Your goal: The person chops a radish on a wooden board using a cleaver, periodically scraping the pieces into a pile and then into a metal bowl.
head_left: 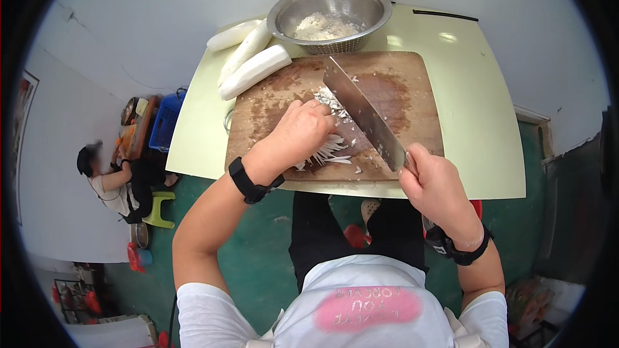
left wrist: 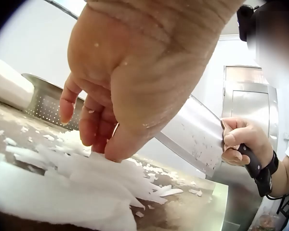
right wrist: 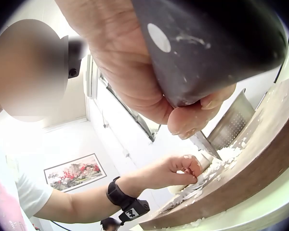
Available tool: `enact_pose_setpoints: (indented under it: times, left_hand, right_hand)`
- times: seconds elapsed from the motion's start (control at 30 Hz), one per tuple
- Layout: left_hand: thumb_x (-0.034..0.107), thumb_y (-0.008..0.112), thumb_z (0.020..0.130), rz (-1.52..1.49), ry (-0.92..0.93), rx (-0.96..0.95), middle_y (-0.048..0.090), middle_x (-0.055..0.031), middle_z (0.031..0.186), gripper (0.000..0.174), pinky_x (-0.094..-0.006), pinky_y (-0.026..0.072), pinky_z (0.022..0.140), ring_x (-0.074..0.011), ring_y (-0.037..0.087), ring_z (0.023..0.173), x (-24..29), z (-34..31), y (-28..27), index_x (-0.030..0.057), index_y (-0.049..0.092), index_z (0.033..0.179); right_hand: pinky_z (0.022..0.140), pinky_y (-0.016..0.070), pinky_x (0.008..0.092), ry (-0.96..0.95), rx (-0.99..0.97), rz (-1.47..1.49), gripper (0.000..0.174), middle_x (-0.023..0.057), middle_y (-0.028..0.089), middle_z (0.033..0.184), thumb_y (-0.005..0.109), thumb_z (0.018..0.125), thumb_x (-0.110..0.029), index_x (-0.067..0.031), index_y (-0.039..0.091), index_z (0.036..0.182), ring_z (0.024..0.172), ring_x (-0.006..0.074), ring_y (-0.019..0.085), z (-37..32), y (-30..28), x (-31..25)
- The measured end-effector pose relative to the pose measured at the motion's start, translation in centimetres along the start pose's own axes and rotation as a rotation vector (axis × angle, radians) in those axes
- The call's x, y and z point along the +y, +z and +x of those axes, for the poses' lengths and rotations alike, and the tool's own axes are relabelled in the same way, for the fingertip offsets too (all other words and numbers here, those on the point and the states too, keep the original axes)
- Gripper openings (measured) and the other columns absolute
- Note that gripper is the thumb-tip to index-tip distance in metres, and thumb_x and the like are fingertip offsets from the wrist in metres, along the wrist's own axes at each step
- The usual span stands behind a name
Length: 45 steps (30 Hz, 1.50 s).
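Head view, looking down past the person's white shirt (head_left: 367, 303): the left hand (head_left: 302, 130) has its fingers bent down over a small heap of white strips (head_left: 329, 148) and holds them against the cutting board (head_left: 406, 109). Those strips lie right under the fingertips and fan out on the side nearer the person; they are too many and too tangled to count. The right hand (head_left: 435, 183) is wrapped firmly around the handle of one cleaver (head_left: 364, 115), whose broad blade slants away from it and passes just right of the left hand's fingers. Whether its edge touches the wood I can't tell from here. Fine chopped bits (head_left: 329, 98) lie just beyond those fingers, more of them scattered about the board, again past counting.

Each wrist wears one black band. Three peeled white roots (head_left: 256, 72) lie side by side at the board's far left corner, the nearest overlapping it, all well apart from the right hand. One steel bowl (head_left: 358, 0) stands just beyond the board with a mound of pale pieces (head_left: 322, 26) inside. All this sits on one pale yellow-green bench (head_left: 474, 135); off to the left, a second person (head_left: 113, 183) sits by one blue crate (head_left: 169, 116)
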<state>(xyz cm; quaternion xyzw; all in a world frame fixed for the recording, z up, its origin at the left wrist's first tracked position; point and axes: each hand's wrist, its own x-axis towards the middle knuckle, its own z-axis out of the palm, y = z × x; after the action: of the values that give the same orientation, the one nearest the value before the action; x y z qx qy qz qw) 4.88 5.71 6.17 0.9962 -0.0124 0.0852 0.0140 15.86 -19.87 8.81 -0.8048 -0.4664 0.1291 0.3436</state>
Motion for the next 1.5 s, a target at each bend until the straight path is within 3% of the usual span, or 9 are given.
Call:
enact_pose_setpoints:
  times: [0.17, 0.27, 0.4, 0.87, 1.03, 1.5]
  left_hand:
    - [0.007, 0.068, 0.077, -0.032, -0.072, 0.043, 0.063, -0.0073, 0.087, 0.008, -0.0397, 0.0446, 0.077, -0.0279, 0.06, 0.09, -0.8, -0.9, -1.6, 0.0065, 0.063, 0.083]
    - [0.003, 0.069, 0.074, 0.015, -0.117, 0.283, 0.063, -0.0088, 0.086, 0.014, -0.0403, 0.0455, 0.071, -0.0304, 0.06, 0.084, -0.9, -3.2, -2.6, 0.0054, 0.059, 0.083]
    - [0.0, 0.07, 0.072, 0.077, -0.119, 0.398, 0.064, -0.0081, 0.088, 0.016, -0.0383, 0.0451, 0.068, -0.0283, 0.061, 0.08, 0.0, -6.3, -2.0, 0.0052, 0.058, 0.083]
    - [0.002, 0.072, 0.071, 0.066, -0.094, 0.45, 0.063, -0.0085, 0.091, 0.022, -0.0381, 0.0473, 0.07, -0.0283, 0.061, 0.085, 2.0, -10.7, 1.4, 0.0039, 0.061, 0.091]
    - [0.003, 0.071, 0.074, -0.112, -0.145, 0.604, 0.062, -0.0105, 0.096, 0.023, -0.042, 0.0484, 0.077, -0.0314, 0.059, 0.089, 2.7, -10.6, 2.4, 0.0025, 0.062, 0.095]
    - [0.005, 0.07, 0.073, -0.181, -0.15, 0.643, 0.062, -0.0101, 0.092, 0.017, -0.0412, 0.0494, 0.078, -0.0315, 0.059, 0.09, 1.8, -10.4, 4.0, 0.0032, 0.063, 0.089]
  right_hand:
    - [0.057, 0.045, 0.0489, 0.032, -0.003, 0.04, 0.012, 0.0205, 0.058, 0.064, 0.059, 0.085, -0.013, -0.0029, 0.054, 0.09, 0.062, 0.0415, 0.059, -0.2, -0.6, 0.3]
    - [0.058, 0.0451, 0.0489, 0.059, -0.029, 0.071, 0.012, 0.0206, 0.058, 0.064, 0.059, 0.085, -0.013, -0.0028, 0.054, 0.089, 0.062, 0.0414, 0.059, -0.4, -0.9, 0.3]
    - [0.059, 0.0459, 0.049, 0.05, -0.07, 0.118, 0.012, 0.0205, 0.059, 0.065, 0.058, 0.085, -0.013, -0.0029, 0.054, 0.089, 0.063, 0.0412, 0.06, -0.3, -0.1, -0.3]
    - [0.058, 0.0478, 0.0497, -0.19, -0.194, 0.006, 0.012, 0.0192, 0.06, 0.063, 0.058, 0.085, -0.013, -0.003, 0.056, 0.092, 0.062, 0.0407, 0.062, 0.8, 4.2, -4.2]
    - [0.057, 0.0478, 0.0514, -0.318, -0.14, -0.132, 0.011, 0.021, 0.06, 0.061, 0.057, 0.083, -0.01, 0.0001, 0.053, 0.086, 0.06, 0.0417, 0.062, 2.3, 5.1, -5.2]
    - [0.054, 0.05, 0.0507, -0.365, -0.217, -0.313, 0.009, 0.0198, 0.061, 0.059, 0.058, 0.082, -0.01, -0.0009, 0.055, 0.083, 0.057, 0.0397, 0.063, 4.0, 6.4, -6.9]
